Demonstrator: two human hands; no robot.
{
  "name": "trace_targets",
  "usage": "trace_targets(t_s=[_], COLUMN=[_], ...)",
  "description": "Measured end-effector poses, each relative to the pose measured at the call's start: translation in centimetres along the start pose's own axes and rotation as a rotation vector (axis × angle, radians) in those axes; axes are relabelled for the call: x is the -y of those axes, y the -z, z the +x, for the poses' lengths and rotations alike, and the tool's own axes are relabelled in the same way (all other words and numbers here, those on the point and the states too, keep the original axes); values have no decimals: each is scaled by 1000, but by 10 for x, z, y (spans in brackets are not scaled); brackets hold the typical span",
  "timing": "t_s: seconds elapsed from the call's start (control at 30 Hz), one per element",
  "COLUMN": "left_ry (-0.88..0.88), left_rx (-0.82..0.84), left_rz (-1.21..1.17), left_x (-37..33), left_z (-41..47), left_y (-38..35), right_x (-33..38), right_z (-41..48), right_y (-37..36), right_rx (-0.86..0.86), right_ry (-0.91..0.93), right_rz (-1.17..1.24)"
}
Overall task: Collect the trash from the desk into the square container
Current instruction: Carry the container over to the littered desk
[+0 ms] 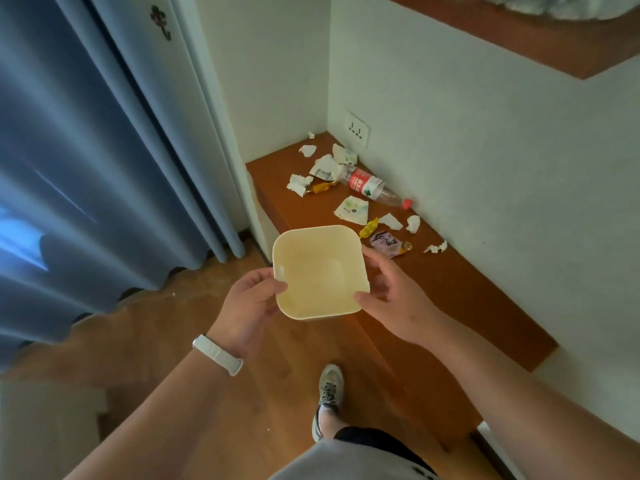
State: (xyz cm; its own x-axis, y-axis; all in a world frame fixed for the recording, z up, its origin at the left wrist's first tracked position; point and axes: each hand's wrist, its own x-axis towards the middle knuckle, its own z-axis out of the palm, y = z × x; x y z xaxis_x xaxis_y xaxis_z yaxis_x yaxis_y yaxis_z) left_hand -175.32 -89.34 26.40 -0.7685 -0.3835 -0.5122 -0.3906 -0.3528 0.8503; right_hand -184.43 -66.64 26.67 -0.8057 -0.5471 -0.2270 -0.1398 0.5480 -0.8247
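A blue curtain (86,150) hangs at the left, and the brown worktop (467,299) runs along the white wall (485,150) into the far corner. The cream square container (320,271) is held in the air between the two hands, over the floor (214,341) just off the worktop's near-left edge, and nothing shows inside it. The left hand (247,303) grips its left side with the thumb on the rim and the fingers underneath. The right hand (394,299) holds the right side, thumb at the near corner and fingers curled round the far edge. All the trash lies ahead and to the right of the hands, strung along the wall. The clear bottle (369,187) lies flat on a diagonal, its red cap toward the wall and nearer the person, its base toward the corner. Beyond it are crumpled white papers (325,166). Nearer lie a printed paper (351,209), a yellow wrapper (369,227) and small tissue scraps (413,223). A purple wrapper (386,243) sits just past the right fingers. The right hand is the nearer one, so it would likely do the picking while the left keeps the container.
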Motion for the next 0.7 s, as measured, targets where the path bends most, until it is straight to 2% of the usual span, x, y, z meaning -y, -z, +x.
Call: trace_targets(t_s=[0.4,0.7], left_ry=[39,108], left_rx=[0,106], left_rz=[46,90], left_x=[-53,-62], left_z=[104,152], left_y=[-36,-59], right_x=[-18,-35], right_z=[113,135], right_y=[37,59], right_rx=[44,14], right_ry=[0,-54], right_rz=[52,58])
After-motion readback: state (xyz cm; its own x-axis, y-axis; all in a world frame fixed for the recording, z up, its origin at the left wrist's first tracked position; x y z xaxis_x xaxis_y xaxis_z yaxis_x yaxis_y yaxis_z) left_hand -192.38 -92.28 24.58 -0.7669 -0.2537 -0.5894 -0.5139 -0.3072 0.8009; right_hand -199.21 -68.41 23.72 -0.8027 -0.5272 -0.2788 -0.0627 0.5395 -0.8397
